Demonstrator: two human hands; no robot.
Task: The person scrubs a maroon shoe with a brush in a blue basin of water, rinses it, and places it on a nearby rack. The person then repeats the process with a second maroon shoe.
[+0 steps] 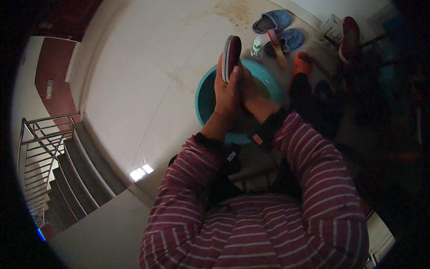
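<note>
A dark red shoe with a thick white sole [231, 59] is held up, toe away from me, above a teal plastic basin [199, 104]. My left hand [225, 90] grips it, palm along the sole side and thumb over the near part. Close against it, my right hand [251, 85] clasps the shoe from the right; the heel end is hidden between the two hands. Inside the basin it is dark, and the contents are hard to make out.
Past the basin stand a clear pump bottle [256, 48], a brush with a wooden handle [278, 52] and blue fuzzy slippers [281, 20]. Another dark red shoe [351, 38] rests on a rack at right. Descending stairs [79, 168] with a metal railing [47, 141] lie at left.
</note>
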